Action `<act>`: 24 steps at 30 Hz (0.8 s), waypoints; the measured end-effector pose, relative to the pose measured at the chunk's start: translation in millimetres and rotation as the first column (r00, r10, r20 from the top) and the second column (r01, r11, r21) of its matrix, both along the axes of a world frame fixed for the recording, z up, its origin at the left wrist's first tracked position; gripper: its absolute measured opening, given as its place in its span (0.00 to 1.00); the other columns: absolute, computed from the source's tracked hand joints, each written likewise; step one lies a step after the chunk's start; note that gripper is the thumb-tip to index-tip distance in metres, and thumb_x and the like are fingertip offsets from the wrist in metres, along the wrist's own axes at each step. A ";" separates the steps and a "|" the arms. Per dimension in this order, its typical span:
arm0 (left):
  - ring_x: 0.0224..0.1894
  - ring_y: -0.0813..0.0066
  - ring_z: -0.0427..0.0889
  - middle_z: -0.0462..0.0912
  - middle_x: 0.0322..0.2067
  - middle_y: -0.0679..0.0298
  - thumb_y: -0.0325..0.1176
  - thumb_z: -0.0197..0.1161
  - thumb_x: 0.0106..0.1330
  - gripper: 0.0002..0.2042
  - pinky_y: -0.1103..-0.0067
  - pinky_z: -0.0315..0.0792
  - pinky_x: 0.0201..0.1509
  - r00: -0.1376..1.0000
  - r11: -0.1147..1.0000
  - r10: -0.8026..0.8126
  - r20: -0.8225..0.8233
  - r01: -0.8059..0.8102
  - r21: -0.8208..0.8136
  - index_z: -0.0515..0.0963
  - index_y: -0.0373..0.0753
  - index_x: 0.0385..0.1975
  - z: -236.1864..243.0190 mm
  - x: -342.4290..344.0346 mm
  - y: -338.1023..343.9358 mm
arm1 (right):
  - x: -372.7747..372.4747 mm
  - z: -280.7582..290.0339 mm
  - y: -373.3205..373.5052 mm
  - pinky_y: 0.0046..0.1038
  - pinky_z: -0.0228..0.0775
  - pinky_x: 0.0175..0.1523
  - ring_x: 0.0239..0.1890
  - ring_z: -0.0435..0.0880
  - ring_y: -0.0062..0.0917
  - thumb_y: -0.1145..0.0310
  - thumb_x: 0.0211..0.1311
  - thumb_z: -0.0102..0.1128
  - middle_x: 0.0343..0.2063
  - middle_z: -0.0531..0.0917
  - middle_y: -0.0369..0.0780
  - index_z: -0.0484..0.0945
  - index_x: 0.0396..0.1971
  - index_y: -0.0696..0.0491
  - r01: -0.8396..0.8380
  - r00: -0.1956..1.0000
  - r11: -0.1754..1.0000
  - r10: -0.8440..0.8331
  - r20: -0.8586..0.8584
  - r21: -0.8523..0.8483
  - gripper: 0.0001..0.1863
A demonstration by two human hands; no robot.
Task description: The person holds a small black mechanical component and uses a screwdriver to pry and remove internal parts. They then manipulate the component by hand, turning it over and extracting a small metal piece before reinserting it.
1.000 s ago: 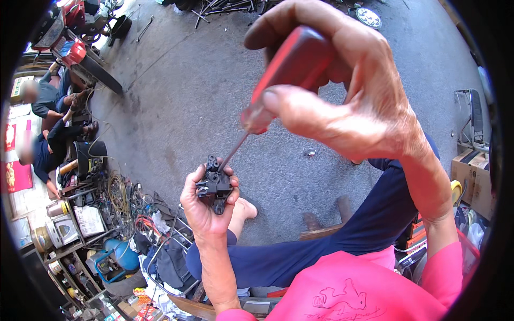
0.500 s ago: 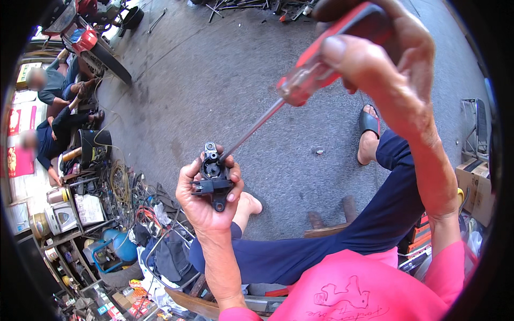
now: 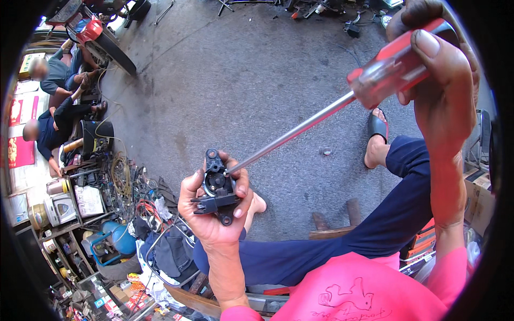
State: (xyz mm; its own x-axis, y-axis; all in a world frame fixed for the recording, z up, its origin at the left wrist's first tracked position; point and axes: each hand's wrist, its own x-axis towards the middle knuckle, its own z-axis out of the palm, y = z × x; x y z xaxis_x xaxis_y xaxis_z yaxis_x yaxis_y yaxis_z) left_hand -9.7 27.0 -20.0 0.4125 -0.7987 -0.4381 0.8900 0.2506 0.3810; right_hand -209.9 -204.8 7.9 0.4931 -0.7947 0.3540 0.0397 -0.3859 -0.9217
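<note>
My left hand (image 3: pixel 217 227) is closed around a small black plastic part (image 3: pixel 218 200), its round recess facing up. The part has a connector-like block across its lower half and a holed mounting ear at each end. High at the right, my right hand (image 3: pixel 447 80) grips a screwdriver (image 3: pixel 297 130) by its red and clear handle. The long metal shaft slants down to the left, and its tip is at the right edge of the round recess, close to my left fingers. Whether the tip presses on the part, I cannot tell.
Two people (image 3: pixel 53 125) sit at the left beside a motorcycle (image 3: pixel 101 40). Coiled cables and scrap (image 3: pixel 134 182) lie at lower left, near a blue tank (image 3: pixel 119 238). Metal parts lie along the far floor. A cardboard box (image 3: pixel 478 200) stands at right.
My right hand has moved right and slightly down, so the screwdriver slants at a flatter angle. Its tip has shifted lower, toward the recess. The black part is turned slightly.
</note>
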 end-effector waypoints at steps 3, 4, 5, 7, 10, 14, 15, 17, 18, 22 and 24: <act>0.30 0.66 0.71 0.70 0.35 0.51 0.41 0.50 0.61 0.21 0.80 0.66 0.12 1.000 1.000 0.015 0.027 -0.015 0.000 0.68 0.28 0.44 -0.2 1.3 0.9 | 0.2 -8.4 -8.3 0.16 0.65 0.19 0.17 0.74 0.16 0.60 0.61 0.49 0.23 0.77 0.39 0.72 0.43 0.59 -0.017 1.000 0.961 0.019 0.004 -0.277 0.18; 0.31 0.65 0.72 0.71 0.36 0.50 0.41 0.50 0.61 0.21 0.80 0.66 0.12 0.999 1.000 0.022 0.042 -0.022 -0.001 0.69 0.28 0.43 0.3 1.6 1.2 | -4.1 -10.4 -13.5 0.16 0.64 0.19 0.16 0.73 0.16 0.60 0.62 0.49 0.21 0.76 0.39 0.72 0.42 0.59 -0.027 0.999 0.979 0.031 0.014 -0.200 0.18; 0.32 0.65 0.72 0.72 0.38 0.49 0.41 0.50 0.61 0.20 0.80 0.67 0.12 0.998 1.000 0.029 0.057 -0.029 -0.001 0.69 0.28 0.43 0.7 2.1 1.9 | -4.1 -8.9 -14.1 0.16 0.64 0.18 0.15 0.72 0.15 0.60 0.61 0.49 0.20 0.75 0.38 0.72 0.42 0.59 -0.024 0.999 0.992 0.027 0.022 -0.124 0.17; 0.38 0.61 0.76 0.72 0.44 0.45 0.41 0.50 0.61 0.20 0.79 0.68 0.12 0.999 1.000 0.002 0.055 -0.001 -0.026 0.69 0.28 0.44 -0.2 4.0 5.1 | 1.2 -4.2 -10.8 0.16 0.63 0.17 0.13 0.71 0.15 0.60 0.61 0.50 0.17 0.74 0.37 0.72 0.41 0.59 0.001 0.999 0.999 -0.002 0.037 0.034 0.17; 0.42 0.59 0.77 0.72 0.46 0.44 0.41 0.49 0.61 0.21 0.79 0.68 0.12 0.998 0.998 -0.022 0.052 0.025 -0.053 0.69 0.28 0.44 0.5 4.3 5.5 | 11.3 1.5 -4.0 0.16 0.61 0.16 0.11 0.69 0.14 0.61 0.61 0.50 0.14 0.73 0.36 0.72 0.41 0.59 0.050 0.998 0.991 -0.055 0.039 0.124 0.17; 0.46 0.58 0.77 0.70 0.50 0.45 0.41 0.49 0.62 0.21 0.79 0.68 0.12 0.998 0.996 -0.018 0.068 0.024 -0.082 0.69 0.27 0.44 -2.0 4.5 7.3 | 16.4 1.5 -0.8 0.15 0.61 0.15 0.10 0.69 0.14 0.60 0.59 0.52 0.14 0.73 0.35 0.73 0.40 0.58 0.065 0.997 0.985 -0.072 0.035 0.161 0.17; 0.47 0.58 0.77 0.69 0.51 0.45 0.41 0.49 0.62 0.21 0.79 0.68 0.12 0.997 0.996 -0.010 0.076 0.017 -0.084 0.69 0.27 0.44 -2.1 4.2 7.8 | 17.9 1.2 0.8 0.15 0.61 0.15 0.10 0.69 0.14 0.60 0.58 0.52 0.15 0.73 0.35 0.73 0.40 0.57 0.067 0.997 0.987 -0.072 0.028 0.148 0.17; 0.47 0.58 0.76 0.69 0.51 0.47 0.41 0.49 0.62 0.21 0.80 0.68 0.12 0.997 0.996 0.010 0.076 -0.003 -0.088 0.69 0.28 0.45 -1.2 3.8 7.7 | 20.4 0.2 3.5 0.15 0.61 0.15 0.10 0.69 0.13 0.59 0.57 0.53 0.16 0.74 0.35 0.73 0.41 0.56 0.070 0.997 0.990 -0.072 0.014 0.121 0.18; 0.47 0.59 0.76 0.69 0.51 0.47 0.41 0.49 0.61 0.21 0.80 0.68 0.12 0.997 0.996 0.018 0.076 -0.011 -0.089 0.68 0.28 0.45 -0.9 3.2 7.0 | 18.5 -2.5 2.5 0.14 0.63 0.15 0.11 0.70 0.13 0.58 0.55 0.55 0.16 0.75 0.36 0.73 0.41 0.55 0.052 0.999 0.992 -0.050 -0.020 0.111 0.19; 0.39 0.63 0.75 0.70 0.41 0.51 0.40 0.51 0.60 0.20 0.81 0.68 0.12 0.997 0.997 0.065 0.040 -0.063 -0.050 0.68 0.28 0.43 3.6 -1.7 2.7 | 24.7 -6.9 9.1 0.14 0.63 0.14 0.11 0.71 0.13 0.58 0.55 0.55 0.16 0.75 0.36 0.73 0.41 0.56 0.083 0.997 0.992 -0.082 -0.009 0.095 0.19; 0.35 0.65 0.73 0.69 0.35 0.54 0.40 0.52 0.60 0.19 0.81 0.67 0.11 0.998 0.995 0.069 0.005 -0.069 -0.071 0.68 0.28 0.42 4.6 -3.0 1.2 | 23.1 -7.6 8.2 0.14 0.62 0.14 0.11 0.71 0.13 0.57 0.55 0.55 0.16 0.74 0.36 0.73 0.41 0.56 0.055 0.998 0.993 -0.053 -0.014 0.107 0.19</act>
State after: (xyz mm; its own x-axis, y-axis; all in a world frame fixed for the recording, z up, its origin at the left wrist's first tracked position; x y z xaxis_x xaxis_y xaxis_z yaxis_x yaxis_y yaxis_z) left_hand -12.7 28.2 -15.4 0.4707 -0.7971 -0.3783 0.8668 0.3377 0.3668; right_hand -186.9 -196.6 0.3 0.4519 -0.8535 0.2596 0.0108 -0.2857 -0.9583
